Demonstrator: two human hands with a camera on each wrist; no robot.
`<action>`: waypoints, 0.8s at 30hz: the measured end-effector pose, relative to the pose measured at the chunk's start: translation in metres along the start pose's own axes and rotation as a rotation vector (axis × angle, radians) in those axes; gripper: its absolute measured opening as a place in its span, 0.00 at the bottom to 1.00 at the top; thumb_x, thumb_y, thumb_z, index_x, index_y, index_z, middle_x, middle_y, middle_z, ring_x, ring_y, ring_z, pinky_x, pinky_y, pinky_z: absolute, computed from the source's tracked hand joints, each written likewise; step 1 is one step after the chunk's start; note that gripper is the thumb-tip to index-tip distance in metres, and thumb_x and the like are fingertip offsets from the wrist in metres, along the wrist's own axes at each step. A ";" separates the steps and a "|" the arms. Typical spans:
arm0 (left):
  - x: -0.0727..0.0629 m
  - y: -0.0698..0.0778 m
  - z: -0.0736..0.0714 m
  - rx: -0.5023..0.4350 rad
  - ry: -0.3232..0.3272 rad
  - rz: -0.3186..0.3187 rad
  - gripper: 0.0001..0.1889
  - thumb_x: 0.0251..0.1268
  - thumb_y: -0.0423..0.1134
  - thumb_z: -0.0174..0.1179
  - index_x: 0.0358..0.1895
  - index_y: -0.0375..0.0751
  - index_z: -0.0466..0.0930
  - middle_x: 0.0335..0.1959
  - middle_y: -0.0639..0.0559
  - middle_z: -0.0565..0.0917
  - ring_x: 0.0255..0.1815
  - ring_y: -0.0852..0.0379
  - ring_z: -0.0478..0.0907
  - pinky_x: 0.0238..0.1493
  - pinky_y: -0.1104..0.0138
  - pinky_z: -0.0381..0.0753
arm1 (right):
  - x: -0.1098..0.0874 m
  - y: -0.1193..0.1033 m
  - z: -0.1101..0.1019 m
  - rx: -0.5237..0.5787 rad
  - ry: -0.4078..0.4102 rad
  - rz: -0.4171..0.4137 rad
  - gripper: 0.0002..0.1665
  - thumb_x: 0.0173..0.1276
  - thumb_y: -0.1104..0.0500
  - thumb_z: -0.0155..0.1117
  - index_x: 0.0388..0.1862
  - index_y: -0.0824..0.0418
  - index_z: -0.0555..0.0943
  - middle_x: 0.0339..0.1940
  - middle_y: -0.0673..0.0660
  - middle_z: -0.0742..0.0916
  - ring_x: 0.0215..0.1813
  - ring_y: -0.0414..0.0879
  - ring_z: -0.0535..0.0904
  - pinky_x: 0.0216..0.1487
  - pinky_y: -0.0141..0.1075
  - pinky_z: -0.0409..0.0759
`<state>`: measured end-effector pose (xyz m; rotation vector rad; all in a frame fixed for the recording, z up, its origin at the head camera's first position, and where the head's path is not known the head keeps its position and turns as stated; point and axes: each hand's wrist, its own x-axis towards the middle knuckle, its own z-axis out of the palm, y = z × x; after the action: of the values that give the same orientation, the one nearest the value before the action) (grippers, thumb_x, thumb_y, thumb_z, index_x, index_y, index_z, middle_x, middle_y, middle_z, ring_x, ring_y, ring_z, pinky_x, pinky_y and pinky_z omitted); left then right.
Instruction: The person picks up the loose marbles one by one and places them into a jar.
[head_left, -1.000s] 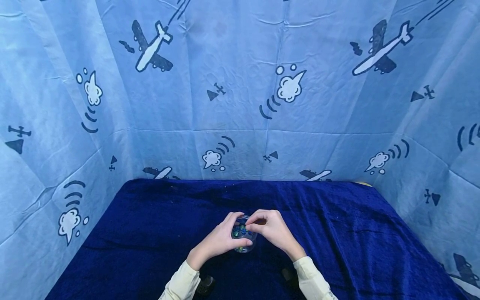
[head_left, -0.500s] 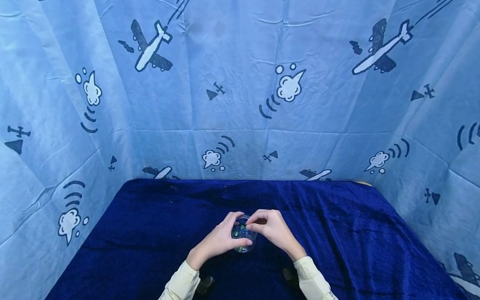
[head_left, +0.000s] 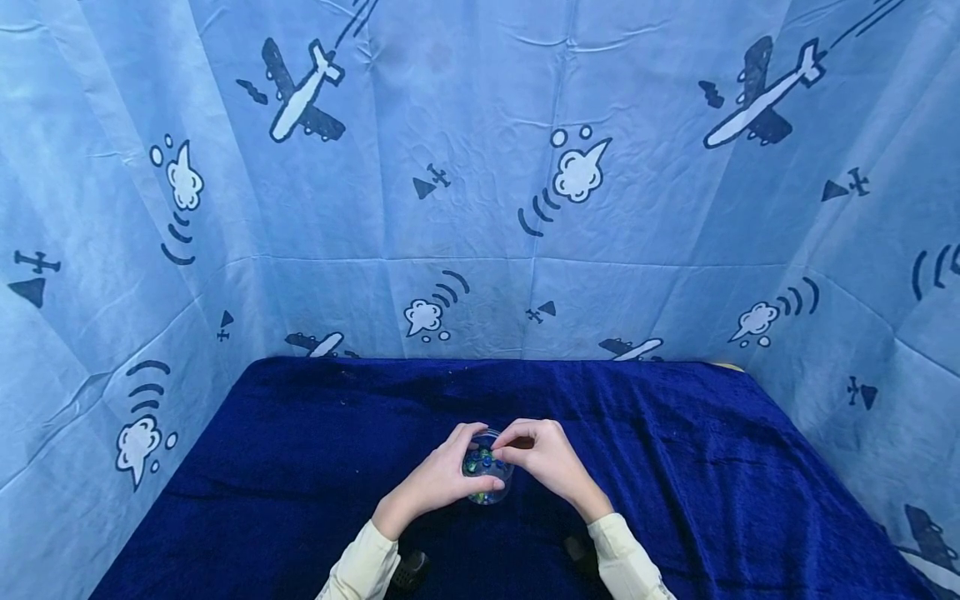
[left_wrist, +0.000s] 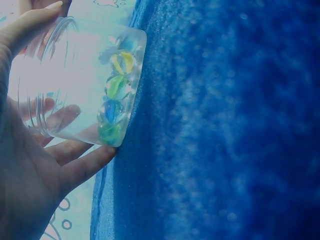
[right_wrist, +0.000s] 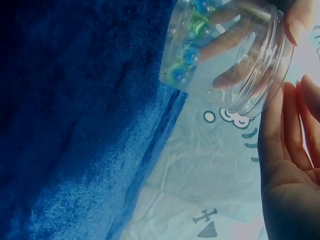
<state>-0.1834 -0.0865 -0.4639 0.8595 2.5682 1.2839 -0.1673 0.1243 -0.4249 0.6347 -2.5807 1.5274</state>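
Note:
A clear screw-top jar (head_left: 487,493) stands on the dark blue cloth, its mouth uncovered. Glass marbles (left_wrist: 117,87), blue, green and yellow inside, lie in a layer at its bottom. My left hand (head_left: 438,477) grips the jar from the left, thumb on the near side and fingers round the far side. From the right, my right hand (head_left: 551,458) bends over the jar's mouth, with thumb and forefinger tips close together at the rim. In the right wrist view the right hand (right_wrist: 292,170) is beside the threaded rim; whether anything is between its fingertips is hidden.
Dark blue velvet cloth (head_left: 337,450) covers the table, creased on the right side. Light blue curtains (head_left: 480,200) printed with planes and clouds hang behind and at both sides. Dark wrist devices (head_left: 411,571) sit below the cream sleeves (head_left: 363,560).
Both hands and the jar keep their places. Among the marbles seen through the jar's mouth, the colours shift slightly near the right fingertips; nothing else has visibly moved.

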 end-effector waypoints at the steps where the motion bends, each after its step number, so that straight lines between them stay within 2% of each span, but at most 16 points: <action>1: 0.000 0.000 0.000 -0.001 -0.002 -0.002 0.44 0.64 0.56 0.70 0.76 0.38 0.63 0.69 0.42 0.72 0.64 0.44 0.76 0.62 0.47 0.78 | 0.000 0.000 0.000 0.005 -0.001 0.002 0.04 0.65 0.68 0.73 0.34 0.60 0.91 0.34 0.47 0.89 0.39 0.39 0.84 0.44 0.32 0.84; 8: -0.001 0.000 -0.001 -0.016 -0.011 -0.009 0.43 0.65 0.55 0.70 0.76 0.39 0.62 0.69 0.41 0.71 0.65 0.44 0.76 0.62 0.46 0.78 | -0.002 -0.002 0.000 0.034 -0.005 0.009 0.03 0.66 0.68 0.73 0.34 0.62 0.91 0.35 0.51 0.90 0.39 0.41 0.85 0.44 0.32 0.84; 17: -0.001 0.000 0.000 -0.028 -0.019 -0.013 0.44 0.65 0.56 0.70 0.77 0.40 0.61 0.70 0.42 0.71 0.66 0.44 0.75 0.62 0.46 0.78 | -0.003 -0.001 -0.002 0.042 -0.002 0.002 0.02 0.65 0.67 0.73 0.35 0.63 0.91 0.35 0.51 0.89 0.40 0.41 0.85 0.44 0.32 0.84; 24: 0.000 0.000 -0.001 -0.015 -0.012 0.013 0.43 0.65 0.55 0.70 0.76 0.38 0.62 0.68 0.42 0.72 0.67 0.43 0.75 0.62 0.46 0.78 | -0.004 -0.001 -0.006 0.047 0.004 0.028 0.03 0.68 0.65 0.72 0.37 0.65 0.90 0.36 0.50 0.89 0.40 0.41 0.85 0.45 0.33 0.85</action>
<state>-0.1834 -0.0872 -0.4637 0.8803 2.5448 1.2954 -0.1639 0.1304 -0.4224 0.6016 -2.5683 1.6002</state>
